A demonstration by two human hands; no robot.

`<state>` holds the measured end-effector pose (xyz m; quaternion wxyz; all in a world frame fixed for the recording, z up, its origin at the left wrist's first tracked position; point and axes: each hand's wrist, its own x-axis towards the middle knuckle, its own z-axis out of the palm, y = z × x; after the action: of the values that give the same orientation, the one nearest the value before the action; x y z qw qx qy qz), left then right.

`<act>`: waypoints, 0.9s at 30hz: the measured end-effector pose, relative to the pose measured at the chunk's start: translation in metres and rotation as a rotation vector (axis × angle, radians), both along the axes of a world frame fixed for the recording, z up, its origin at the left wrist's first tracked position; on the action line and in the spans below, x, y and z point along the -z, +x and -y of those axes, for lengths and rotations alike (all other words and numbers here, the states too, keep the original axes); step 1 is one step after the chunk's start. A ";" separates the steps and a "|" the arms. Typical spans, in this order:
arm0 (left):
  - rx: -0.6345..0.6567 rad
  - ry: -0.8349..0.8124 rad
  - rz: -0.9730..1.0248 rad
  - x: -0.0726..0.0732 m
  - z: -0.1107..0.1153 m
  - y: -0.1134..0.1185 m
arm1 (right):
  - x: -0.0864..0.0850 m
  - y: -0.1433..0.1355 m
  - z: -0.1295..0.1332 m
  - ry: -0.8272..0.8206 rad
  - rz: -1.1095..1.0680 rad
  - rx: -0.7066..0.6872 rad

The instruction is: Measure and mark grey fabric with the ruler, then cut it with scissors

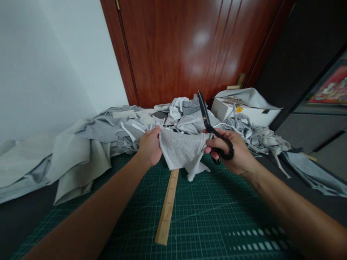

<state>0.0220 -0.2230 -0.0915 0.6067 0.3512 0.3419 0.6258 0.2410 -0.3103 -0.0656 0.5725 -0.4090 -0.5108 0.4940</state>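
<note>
A light grey piece of fabric (184,150) hangs between my two hands above the green cutting mat (200,213). My left hand (150,146) is closed on its left upper corner. At the right upper corner, the fingertips of my right hand (230,148) pinch the cloth. That same hand also carries black-handled scissors (205,113), their dark blades together and pointing up and away. Below the fabric, a wooden ruler (166,209) lies lengthwise on the mat, its far end hidden by the cloth.
Heaped grey and white fabric scraps (127,124) line the back and left. A white box (252,112) with grey cloth on top stands at the back right, beside tangled fabric strips (257,135). A brown wooden door (176,50) rises behind, next to a pale wall (67,54).
</note>
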 end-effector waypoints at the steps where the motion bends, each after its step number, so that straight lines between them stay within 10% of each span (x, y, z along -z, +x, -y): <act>1: 0.017 -0.018 -0.004 0.001 0.001 0.000 | 0.001 0.001 -0.001 -0.005 -0.020 -0.003; 5: 0.200 -0.047 -0.059 0.001 0.018 0.005 | 0.008 0.001 0.000 -0.047 -0.104 0.001; 11: 0.814 0.055 -0.307 0.005 0.049 0.014 | 0.018 -0.001 0.004 -0.134 -0.134 -0.012; 27: 0.885 -0.052 -0.272 0.011 0.080 0.033 | 0.038 -0.001 -0.007 -0.018 -0.163 0.103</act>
<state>0.0549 -0.3027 -0.1027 0.7737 0.5270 0.2510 0.2461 0.2403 -0.3030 -0.1039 0.6332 -0.3984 -0.4361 0.5001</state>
